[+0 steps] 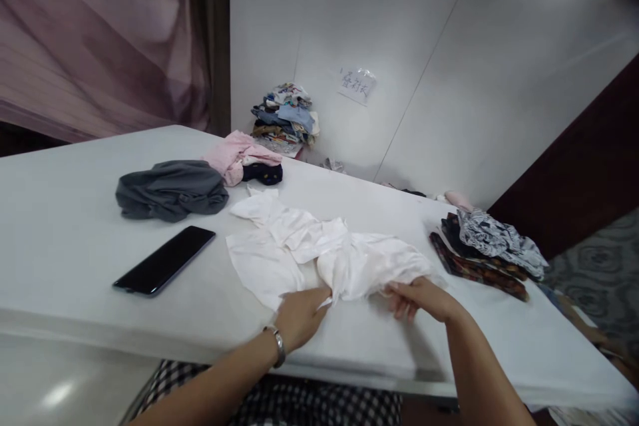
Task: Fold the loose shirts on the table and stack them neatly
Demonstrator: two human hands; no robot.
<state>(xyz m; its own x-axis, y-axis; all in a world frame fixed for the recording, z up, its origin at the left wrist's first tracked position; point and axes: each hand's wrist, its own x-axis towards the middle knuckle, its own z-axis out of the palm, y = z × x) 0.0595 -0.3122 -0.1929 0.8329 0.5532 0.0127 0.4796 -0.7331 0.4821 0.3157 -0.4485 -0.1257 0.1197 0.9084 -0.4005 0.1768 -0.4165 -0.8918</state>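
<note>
A crumpled white garment (319,249) lies on the white table (60,239) in front of me. My left hand (299,313), with a watch on its wrist, pinches the garment's near edge at the middle. My right hand (422,298) grips the bunched cloth at the garment's right end, fingers curled under it. The two hands are about a hand's width apart along the near hem.
A black phone (164,259) lies left of the garment. Behind it sit a grey garment (172,190), a pink one (239,154) and a small dark item (263,173). A patterned stack (486,246) is at the right; a pile of clothes (287,118) stands by the wall.
</note>
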